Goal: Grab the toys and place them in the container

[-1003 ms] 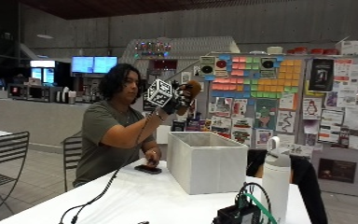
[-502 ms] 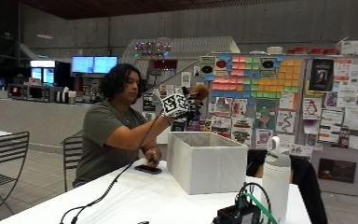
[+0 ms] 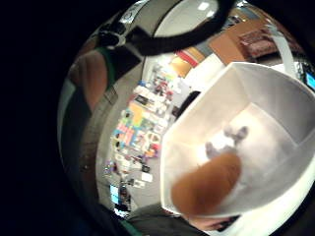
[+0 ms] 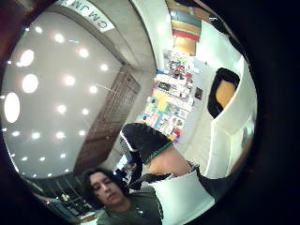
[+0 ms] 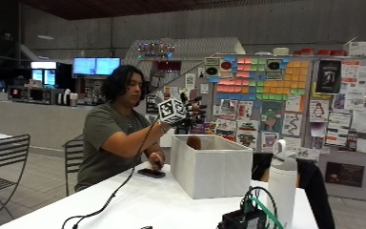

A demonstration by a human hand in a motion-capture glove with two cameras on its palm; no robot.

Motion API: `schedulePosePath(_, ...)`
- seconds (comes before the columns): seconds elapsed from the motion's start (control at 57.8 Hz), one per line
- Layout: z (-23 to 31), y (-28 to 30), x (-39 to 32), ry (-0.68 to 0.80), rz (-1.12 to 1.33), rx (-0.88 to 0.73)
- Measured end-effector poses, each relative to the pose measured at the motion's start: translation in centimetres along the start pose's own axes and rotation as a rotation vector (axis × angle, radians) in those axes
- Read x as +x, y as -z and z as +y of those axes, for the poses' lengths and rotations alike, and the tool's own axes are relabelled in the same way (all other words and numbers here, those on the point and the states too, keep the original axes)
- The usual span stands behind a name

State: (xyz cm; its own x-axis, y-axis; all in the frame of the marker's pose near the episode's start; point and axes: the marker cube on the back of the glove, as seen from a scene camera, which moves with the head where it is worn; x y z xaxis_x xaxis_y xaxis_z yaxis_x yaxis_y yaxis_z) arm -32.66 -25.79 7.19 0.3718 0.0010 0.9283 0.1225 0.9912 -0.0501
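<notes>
While I sit at the table (image 5: 151, 200), my gloved right hand (image 5: 192, 109) hovers above the white box (image 5: 211, 164), fingers spread, a brown toy (image 5: 194, 142) dropping into it. From my palm, the brown toy (image 3: 206, 189) lies over a grey toy (image 3: 227, 139) inside.

R hand (image 5: 192, 110) raised, fingers spread

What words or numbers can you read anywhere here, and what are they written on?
"CMJM", seen upside down and partly cut off, on a sign high on the wall in the thumb side palm view; the letters are not certain.
The posters and sticky notes on the board: too small to read.
The screens: too blurred to read.
The white box and the bottle: no writing visible.
</notes>
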Motion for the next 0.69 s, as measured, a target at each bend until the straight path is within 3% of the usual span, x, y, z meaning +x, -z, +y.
schedulePosePath(0.19, 5.7, 5.8, 4.4, -0.002, 0.325, 0.058)
schedulePosePath(0.484, 13.2, 14.8, 13.8, -0.134, 0.872, 0.034)
schedulePosePath(0.692, 16.3, 18.0, 18.1, -0.191, 1.184, -0.048)
